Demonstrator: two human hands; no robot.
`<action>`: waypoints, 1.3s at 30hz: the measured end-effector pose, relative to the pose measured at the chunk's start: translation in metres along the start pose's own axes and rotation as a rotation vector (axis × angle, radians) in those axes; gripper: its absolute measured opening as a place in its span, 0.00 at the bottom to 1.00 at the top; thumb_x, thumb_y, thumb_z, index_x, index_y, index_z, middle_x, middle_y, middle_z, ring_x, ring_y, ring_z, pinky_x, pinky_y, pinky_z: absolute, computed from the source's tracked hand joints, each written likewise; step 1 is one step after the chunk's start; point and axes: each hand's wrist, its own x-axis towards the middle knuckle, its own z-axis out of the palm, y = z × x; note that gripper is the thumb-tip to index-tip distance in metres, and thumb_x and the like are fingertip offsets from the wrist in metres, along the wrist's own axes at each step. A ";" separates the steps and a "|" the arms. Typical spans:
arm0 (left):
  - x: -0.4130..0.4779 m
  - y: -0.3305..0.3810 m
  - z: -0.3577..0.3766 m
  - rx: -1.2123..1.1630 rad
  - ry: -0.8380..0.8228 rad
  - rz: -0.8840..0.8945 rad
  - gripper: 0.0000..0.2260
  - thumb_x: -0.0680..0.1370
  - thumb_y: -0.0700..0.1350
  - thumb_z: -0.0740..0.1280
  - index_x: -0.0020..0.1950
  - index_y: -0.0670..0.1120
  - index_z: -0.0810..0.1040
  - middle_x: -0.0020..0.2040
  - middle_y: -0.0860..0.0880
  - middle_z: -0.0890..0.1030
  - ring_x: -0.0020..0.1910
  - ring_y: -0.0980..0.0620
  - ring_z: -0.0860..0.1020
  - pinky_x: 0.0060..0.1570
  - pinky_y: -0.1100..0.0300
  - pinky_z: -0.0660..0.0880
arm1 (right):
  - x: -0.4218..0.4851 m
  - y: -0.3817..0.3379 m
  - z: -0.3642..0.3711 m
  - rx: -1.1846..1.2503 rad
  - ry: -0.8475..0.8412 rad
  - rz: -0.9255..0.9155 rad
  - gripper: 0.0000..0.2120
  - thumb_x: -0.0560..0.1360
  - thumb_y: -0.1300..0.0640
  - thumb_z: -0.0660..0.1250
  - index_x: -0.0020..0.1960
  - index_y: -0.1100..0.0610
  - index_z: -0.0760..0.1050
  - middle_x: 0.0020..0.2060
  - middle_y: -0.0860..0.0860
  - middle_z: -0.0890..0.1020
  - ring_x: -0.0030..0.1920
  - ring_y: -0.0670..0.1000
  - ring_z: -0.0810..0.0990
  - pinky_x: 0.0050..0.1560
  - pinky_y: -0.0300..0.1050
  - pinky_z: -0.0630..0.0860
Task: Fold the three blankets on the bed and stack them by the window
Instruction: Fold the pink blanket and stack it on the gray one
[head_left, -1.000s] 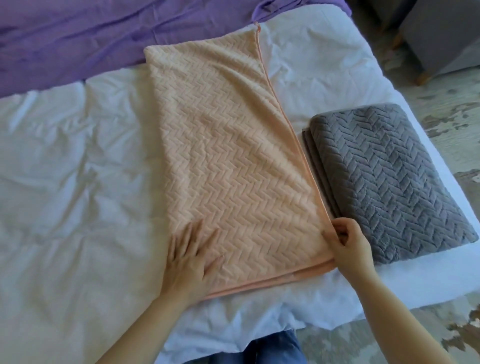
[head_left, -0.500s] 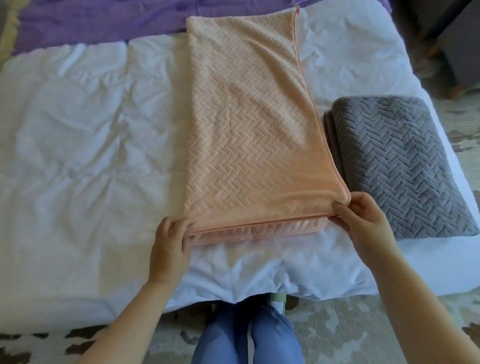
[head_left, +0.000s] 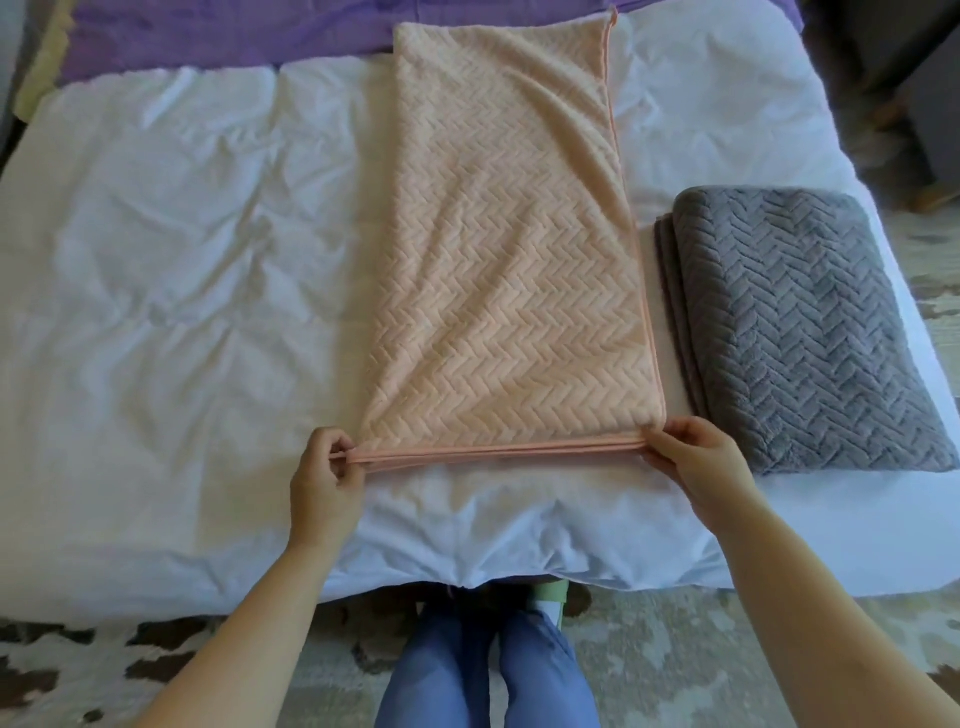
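A peach blanket (head_left: 509, 249) with a herringbone weave lies folded into a long strip on the white bed (head_left: 182, 312), running away from me. My left hand (head_left: 324, 478) pinches its near left corner and my right hand (head_left: 696, 462) pinches its near right corner, both at the layered near edge. A grey blanket (head_left: 800, 322) of the same weave lies folded into a thick rectangle to the right of the peach one, a narrow gap between them. A purple blanket (head_left: 234, 36) is spread across the far end of the bed, partly under the peach strip.
The bed's near edge runs just above my legs in blue trousers (head_left: 488, 670). A patterned rug (head_left: 701, 665) covers the floor. Dark furniture (head_left: 914, 104) stands beyond the bed's far right corner. White bedding stretches left of the peach blanket.
My left hand went from lying flat on the peach blanket to pinching its near left corner. The right hand shifted to the near right corner, and the near edge now looks straight and aligned.
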 end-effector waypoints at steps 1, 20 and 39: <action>-0.001 0.000 0.002 0.009 -0.012 0.002 0.09 0.75 0.33 0.66 0.44 0.47 0.70 0.41 0.49 0.75 0.39 0.49 0.73 0.36 0.67 0.68 | 0.000 0.003 0.002 -0.049 0.025 0.024 0.03 0.73 0.65 0.69 0.43 0.61 0.75 0.37 0.55 0.79 0.37 0.50 0.80 0.39 0.37 0.81; -0.013 0.011 -0.027 -0.326 -0.177 -0.194 0.12 0.76 0.31 0.61 0.40 0.47 0.76 0.36 0.45 0.79 0.31 0.54 0.78 0.35 0.67 0.77 | -0.002 -0.006 -0.009 -0.217 -0.042 -0.030 0.14 0.74 0.64 0.69 0.50 0.50 0.67 0.42 0.55 0.75 0.40 0.53 0.76 0.41 0.48 0.80; 0.106 0.093 -0.033 -0.216 -0.047 0.100 0.04 0.78 0.42 0.66 0.53 0.45 0.75 0.48 0.53 0.75 0.42 0.67 0.74 0.42 0.79 0.67 | 0.040 -0.109 0.007 -0.611 -0.069 -0.582 0.09 0.70 0.62 0.73 0.49 0.52 0.82 0.63 0.49 0.75 0.60 0.46 0.76 0.60 0.37 0.69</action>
